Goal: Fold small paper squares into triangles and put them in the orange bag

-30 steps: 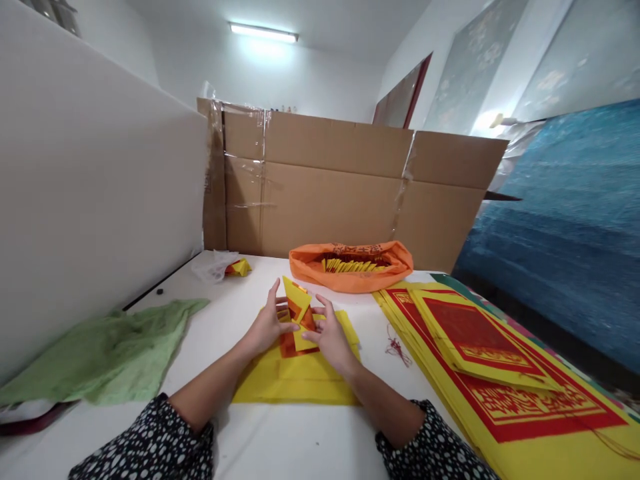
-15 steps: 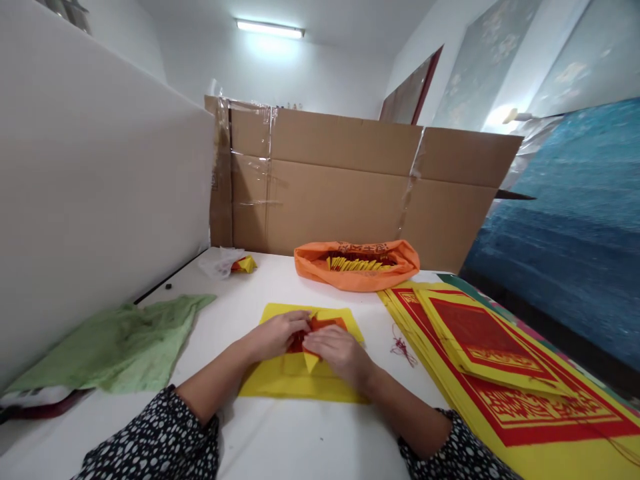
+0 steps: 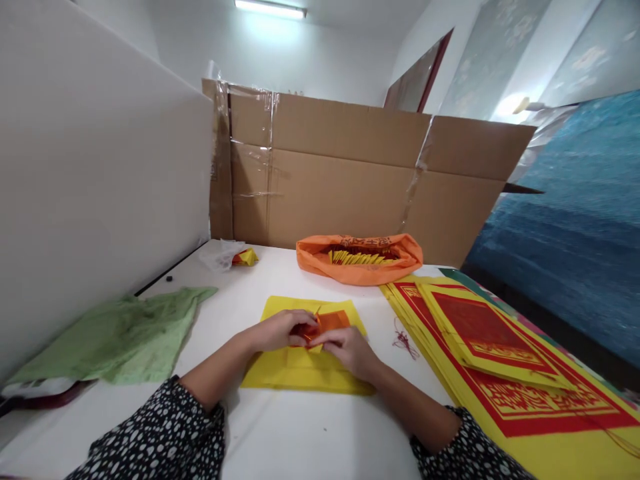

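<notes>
A yellow paper sheet [image 3: 305,379] lies flat on the white table in front of me. Over it, a small piece of folded paper [image 3: 335,321], orange-red with yellow edges, is held between both hands. My left hand [image 3: 284,330] has its fingers curled round the paper's left side. With thumb and fingertips pressed together, my right hand [image 3: 351,348] pinches the near edge close to the left fingertips. The fingers hide part of the fold.
An orange bag [image 3: 350,272] full of folded yellow-red papers stands at the back. Yellow-and-red printed sheets [image 3: 493,333] are stacked right, near red string [image 3: 404,341]. Left are a green cloth [image 3: 110,337] and a plastic bag [image 3: 219,255]. A cardboard panel [image 3: 340,187] closes off the back.
The right fingers have drawn into a pinch at the paper's near edge, exposing more of its orange-red face. The yellow tip that pointed toward me is no longer visible. The view has tilted slightly down.
</notes>
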`<state>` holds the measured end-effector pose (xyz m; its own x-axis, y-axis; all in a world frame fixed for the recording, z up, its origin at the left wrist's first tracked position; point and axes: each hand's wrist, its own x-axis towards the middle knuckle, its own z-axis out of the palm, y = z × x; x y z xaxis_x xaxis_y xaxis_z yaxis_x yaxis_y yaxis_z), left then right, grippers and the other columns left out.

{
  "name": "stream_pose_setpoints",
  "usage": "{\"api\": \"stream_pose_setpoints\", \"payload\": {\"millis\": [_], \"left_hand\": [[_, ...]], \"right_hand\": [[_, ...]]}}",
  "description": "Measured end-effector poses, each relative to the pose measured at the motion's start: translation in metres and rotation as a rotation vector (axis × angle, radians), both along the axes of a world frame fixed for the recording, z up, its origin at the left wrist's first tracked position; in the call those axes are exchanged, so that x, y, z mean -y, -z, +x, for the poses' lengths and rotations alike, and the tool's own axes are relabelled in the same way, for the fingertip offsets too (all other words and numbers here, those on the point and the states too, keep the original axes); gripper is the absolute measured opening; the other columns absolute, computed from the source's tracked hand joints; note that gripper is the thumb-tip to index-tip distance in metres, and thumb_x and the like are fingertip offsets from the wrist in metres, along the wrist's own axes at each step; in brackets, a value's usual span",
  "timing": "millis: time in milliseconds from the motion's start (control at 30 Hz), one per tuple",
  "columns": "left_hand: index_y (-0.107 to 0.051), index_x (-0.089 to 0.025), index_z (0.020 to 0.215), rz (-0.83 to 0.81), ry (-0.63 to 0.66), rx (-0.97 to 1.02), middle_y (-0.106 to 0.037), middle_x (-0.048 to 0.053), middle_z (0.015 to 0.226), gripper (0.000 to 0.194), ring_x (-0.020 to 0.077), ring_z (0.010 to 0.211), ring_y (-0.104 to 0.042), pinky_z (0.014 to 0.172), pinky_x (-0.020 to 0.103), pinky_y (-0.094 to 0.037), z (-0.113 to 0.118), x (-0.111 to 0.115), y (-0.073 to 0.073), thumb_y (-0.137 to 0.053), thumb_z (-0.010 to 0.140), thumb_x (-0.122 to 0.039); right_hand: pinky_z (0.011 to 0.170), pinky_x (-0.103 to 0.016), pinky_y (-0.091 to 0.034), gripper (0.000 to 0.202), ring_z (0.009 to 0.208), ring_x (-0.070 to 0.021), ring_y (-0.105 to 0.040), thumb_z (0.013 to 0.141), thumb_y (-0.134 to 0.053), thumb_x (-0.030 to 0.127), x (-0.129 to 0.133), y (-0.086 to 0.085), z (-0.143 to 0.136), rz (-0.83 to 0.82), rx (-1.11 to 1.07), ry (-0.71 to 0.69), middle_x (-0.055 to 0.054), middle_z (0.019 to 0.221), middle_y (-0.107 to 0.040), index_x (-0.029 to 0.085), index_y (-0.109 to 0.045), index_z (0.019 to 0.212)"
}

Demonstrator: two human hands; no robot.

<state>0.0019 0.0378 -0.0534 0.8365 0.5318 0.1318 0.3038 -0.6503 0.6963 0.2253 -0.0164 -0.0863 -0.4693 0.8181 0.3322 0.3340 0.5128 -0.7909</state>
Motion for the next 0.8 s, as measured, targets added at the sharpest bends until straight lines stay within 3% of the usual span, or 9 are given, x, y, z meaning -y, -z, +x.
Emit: {"api": "stream_pose_setpoints", "payload": {"millis": [133,233,333,433,533,667,800], "left_hand": [[-0.063,-0.018,0.105,-0.15,-0.023,0.047,-0.065,0.005,0.102,0.026,0.0165,0.084,-0.061,0.075,0.025,-0.047,-0.001,0.001,-0.006,-0.059,0.079,-0.017],[-0.063,-0.016,0.088,-0.217,-0.114,0.115,-0.065,0.004,0.094,0.012,0.0159,0.082,-0.06,0.073,0.025,-0.047,0.0,0.002,-0.009,-0.057,0.084,-0.025],[-0.061,-0.015,0.07,-0.143,-0.052,0.122,-0.064,0.006,0.101,0.018,0.0183,0.091,-0.06,0.079,0.026,-0.047,0.0,0.003,-0.009,-0.066,0.079,-0.03],[-0.065,-0.016,0.074,-0.092,0.009,0.113,-0.063,0.008,0.11,0.01,0.0195,0.098,-0.06,0.084,0.028,-0.046,0.001,0.002,-0.006,-0.066,0.079,-0.024],[-0.065,-0.017,0.081,-0.059,-0.039,0.088,-0.062,0.008,0.109,0.009,0.0196,0.096,-0.06,0.082,0.029,-0.047,0.003,0.001,-0.003,-0.068,0.078,-0.025],[-0.065,-0.018,0.083,0.005,-0.042,0.025,-0.058,0.007,0.113,0.009,0.0202,0.098,-0.058,0.084,0.03,-0.047,0.004,0.002,-0.001,-0.068,0.075,-0.02],[-0.065,-0.018,0.089,0.042,-0.021,0.003,-0.058,0.006,0.114,0.021,0.0202,0.095,-0.058,0.083,0.029,-0.046,0.002,0.004,-0.004,-0.066,0.068,-0.013]], "right_hand": [[0.074,-0.03,-0.048,0.008,0.075,-0.0167,-0.063,0.075,-0.067,0.027,-0.022,-0.004,-0.012,-0.272,-0.203,0.031,0.001,0.077,-0.066,0.019,-0.065,0.076],[0.065,-0.028,-0.043,0.026,0.063,-0.0125,-0.054,0.064,-0.076,0.03,-0.035,-0.004,-0.017,-0.355,-0.253,0.067,0.006,0.067,-0.055,0.019,-0.056,0.076],[0.062,-0.026,-0.041,0.034,0.06,-0.0108,-0.05,0.061,-0.081,0.033,-0.036,-0.004,-0.015,-0.392,-0.26,0.045,0.007,0.065,-0.052,0.019,-0.057,0.081],[0.066,-0.027,-0.043,0.033,0.065,-0.0118,-0.055,0.061,-0.082,0.036,-0.028,-0.008,-0.011,-0.451,-0.257,-0.093,0.003,0.071,-0.06,0.016,-0.063,0.078],[0.066,-0.028,-0.046,0.033,0.066,-0.0128,-0.058,0.059,-0.084,0.037,-0.019,-0.013,-0.006,-0.458,-0.231,-0.169,0.0,0.074,-0.066,0.014,-0.068,0.077],[0.061,-0.027,-0.045,0.029,0.061,-0.0125,-0.056,0.064,-0.079,0.039,-0.016,-0.016,-0.006,-0.396,-0.174,-0.134,0.0,0.068,-0.064,0.015,-0.069,0.075],[0.056,-0.023,-0.038,0.028,0.056,-0.0098,-0.049,0.072,-0.072,0.042,-0.024,-0.008,-0.012,-0.312,-0.119,-0.002,0.005,0.062,-0.055,0.016,-0.062,0.07]]}}
